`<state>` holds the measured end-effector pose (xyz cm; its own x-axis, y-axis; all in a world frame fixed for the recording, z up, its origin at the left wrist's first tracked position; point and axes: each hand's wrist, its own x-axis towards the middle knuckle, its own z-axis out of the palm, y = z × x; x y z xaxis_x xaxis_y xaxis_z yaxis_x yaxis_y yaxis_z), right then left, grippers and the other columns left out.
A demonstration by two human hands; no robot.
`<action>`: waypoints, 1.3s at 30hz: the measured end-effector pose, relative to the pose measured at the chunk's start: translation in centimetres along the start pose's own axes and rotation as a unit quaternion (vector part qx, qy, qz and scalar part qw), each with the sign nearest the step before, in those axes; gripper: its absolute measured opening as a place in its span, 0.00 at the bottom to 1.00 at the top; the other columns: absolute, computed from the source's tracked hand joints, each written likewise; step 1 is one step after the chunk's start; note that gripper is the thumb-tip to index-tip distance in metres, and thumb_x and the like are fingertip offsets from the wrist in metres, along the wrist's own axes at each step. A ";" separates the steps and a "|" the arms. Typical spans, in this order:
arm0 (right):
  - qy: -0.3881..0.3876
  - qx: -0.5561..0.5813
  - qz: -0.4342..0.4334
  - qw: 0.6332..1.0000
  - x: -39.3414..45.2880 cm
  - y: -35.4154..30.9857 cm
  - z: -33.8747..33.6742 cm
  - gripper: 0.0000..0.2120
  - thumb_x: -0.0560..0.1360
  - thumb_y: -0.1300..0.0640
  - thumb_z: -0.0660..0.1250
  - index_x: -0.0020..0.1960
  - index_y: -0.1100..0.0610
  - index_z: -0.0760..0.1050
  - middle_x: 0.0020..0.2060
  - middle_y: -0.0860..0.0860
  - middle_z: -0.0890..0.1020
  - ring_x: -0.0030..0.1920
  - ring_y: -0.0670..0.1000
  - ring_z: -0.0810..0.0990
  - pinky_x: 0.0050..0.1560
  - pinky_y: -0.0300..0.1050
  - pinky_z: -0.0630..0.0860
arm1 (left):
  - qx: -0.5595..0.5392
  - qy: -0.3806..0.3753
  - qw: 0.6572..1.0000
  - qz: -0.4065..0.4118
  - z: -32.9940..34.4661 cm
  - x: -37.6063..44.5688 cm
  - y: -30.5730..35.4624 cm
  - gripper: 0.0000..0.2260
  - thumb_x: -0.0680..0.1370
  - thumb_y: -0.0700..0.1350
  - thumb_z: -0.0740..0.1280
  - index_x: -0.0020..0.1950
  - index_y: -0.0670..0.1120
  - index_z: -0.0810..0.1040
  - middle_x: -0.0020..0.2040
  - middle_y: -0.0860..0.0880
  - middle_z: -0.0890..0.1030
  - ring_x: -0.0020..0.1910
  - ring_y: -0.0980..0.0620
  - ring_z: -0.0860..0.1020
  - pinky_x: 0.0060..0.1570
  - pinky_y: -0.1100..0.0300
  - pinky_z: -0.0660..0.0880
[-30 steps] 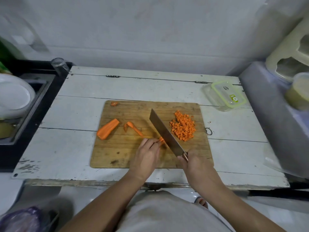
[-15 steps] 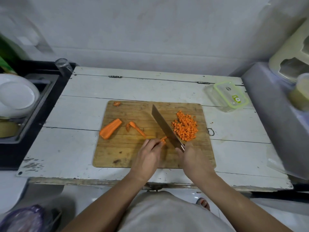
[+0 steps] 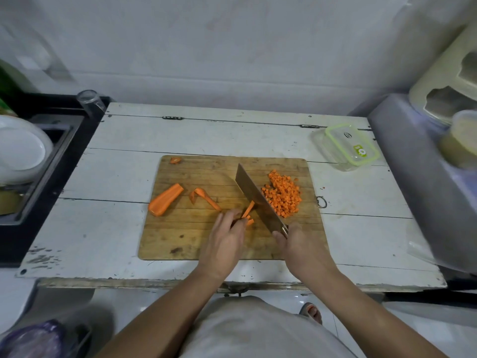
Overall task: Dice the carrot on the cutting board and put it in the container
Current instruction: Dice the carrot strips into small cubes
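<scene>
Spanning most of the view, a white-painted wooden desk (image 3: 129,228) is seen, with a wooden cutting board (image 3: 185,236) laid at its centre. A clear container (image 3: 346,148) with a green-rimmed lid is noted on the desk at 2 o'clock from the board, well apart from it. At 9 o'clock on the board a large uncut carrot piece (image 3: 165,200) is recorded; a thin curved strip (image 3: 206,198) lies just beside it toward the centre. A pile of diced carrot (image 3: 284,197) is observed at 3 o'clock on the board, against the far face of the cleaver (image 3: 254,197). The cleaver handle is enclosed by the grip of the right hand (image 3: 300,245), blade running toward 11 o'clock. Carrot sticks (image 3: 248,211) are pinned under the curled fingertips of the left hand (image 3: 227,240), touching the blade's near face. A small carrot scrap (image 3: 175,160) is logged at the board's 11 o'clock corner.
</scene>
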<state>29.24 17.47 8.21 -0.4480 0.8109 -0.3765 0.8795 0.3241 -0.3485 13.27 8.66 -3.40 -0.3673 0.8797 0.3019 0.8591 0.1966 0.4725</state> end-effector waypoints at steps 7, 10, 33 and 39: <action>0.005 -0.009 0.010 1.000 0.1 0.1 -0.9 0.16 0.83 0.42 0.56 0.53 0.54 0.70 0.36 0.49 0.75 0.35 0.52 0.73 0.33 0.48 0.68 | -0.001 0.006 1.000 0.014 -0.2 0.2 0.0 0.13 0.81 0.39 0.66 0.65 0.43 0.80 0.68 0.48 0.76 0.65 0.48 0.74 0.65 0.52 0.75; 0.031 0.009 0.019 0.999 0.2 -0.1 -1.5 0.16 0.84 0.42 0.55 0.53 0.55 0.70 0.34 0.47 0.72 0.31 0.47 0.68 0.29 0.45 0.63 | -0.001 0.007 1.000 0.013 -0.2 0.3 0.1 0.14 0.80 0.39 0.68 0.65 0.44 0.80 0.67 0.49 0.77 0.66 0.49 0.74 0.66 0.52 0.74; 0.036 -0.027 -0.015 0.999 0.6 -0.5 0.3 0.14 0.84 0.43 0.56 0.52 0.54 0.68 0.39 0.52 0.79 0.36 0.55 0.75 0.34 0.49 0.70 | 0.018 0.004 0.999 0.029 0.3 0.4 -0.2 0.15 0.81 0.38 0.66 0.67 0.41 0.81 0.64 0.47 0.81 0.61 0.46 0.76 0.59 0.48 0.77; 0.027 -0.025 -0.001 0.999 0.5 -1.1 0.1 0.14 0.84 0.43 0.56 0.49 0.53 0.64 0.32 0.46 0.69 0.36 0.53 0.72 0.31 0.48 0.64 | 0.028 0.000 0.999 0.031 0.1 0.5 -0.1 0.15 0.80 0.39 0.66 0.67 0.41 0.81 0.64 0.47 0.81 0.61 0.46 0.75 0.59 0.48 0.77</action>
<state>28.03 17.49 8.32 -0.4424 0.8344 -0.3287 0.8859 0.3497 -0.3048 13.01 9.14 -3.40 -0.3129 0.8909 0.3293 0.8989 0.1658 0.4056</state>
